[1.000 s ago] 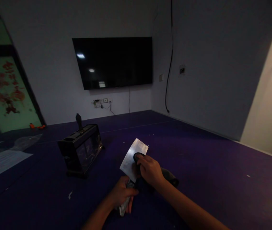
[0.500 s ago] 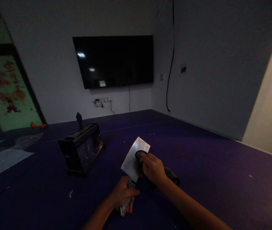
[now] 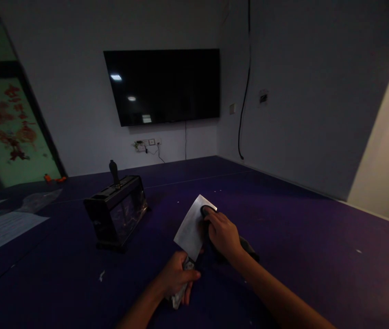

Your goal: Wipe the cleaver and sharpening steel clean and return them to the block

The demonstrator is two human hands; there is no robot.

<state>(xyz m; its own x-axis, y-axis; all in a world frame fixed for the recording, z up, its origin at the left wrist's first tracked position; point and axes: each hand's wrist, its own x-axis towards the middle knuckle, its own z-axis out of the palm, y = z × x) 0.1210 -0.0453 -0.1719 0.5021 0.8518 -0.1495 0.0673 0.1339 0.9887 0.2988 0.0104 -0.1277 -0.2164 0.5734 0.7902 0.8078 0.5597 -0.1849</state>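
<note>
Low in the middle of the head view, my left hand [image 3: 178, 276] is closed round the handle end of a cleaver. The broad silver cleaver blade [image 3: 190, 230] points up and away, tilted. Crumpled greyish wrapping [image 3: 178, 299] shows under my left fingers around the grip. My right hand [image 3: 223, 233] presses a black, round-ended thing [image 3: 205, 209] against the blade's upper right part; its exact kind is too dark to tell. Beyond my right forearm lies a dark bulky object [image 3: 249, 250], partly hidden.
To the left stands a black frame device [image 3: 119, 210] with clear sides and an upright handle. Papers [image 3: 9, 230] and clear plastic [image 3: 39, 201] lie at the far left of the purple tabletop [image 3: 304, 256]. A television [image 3: 167, 87] hangs on the wall.
My right hand has slid slightly up and to the right along the blade with the black thing. The blade has shifted a little right; my left hand stays put.
</note>
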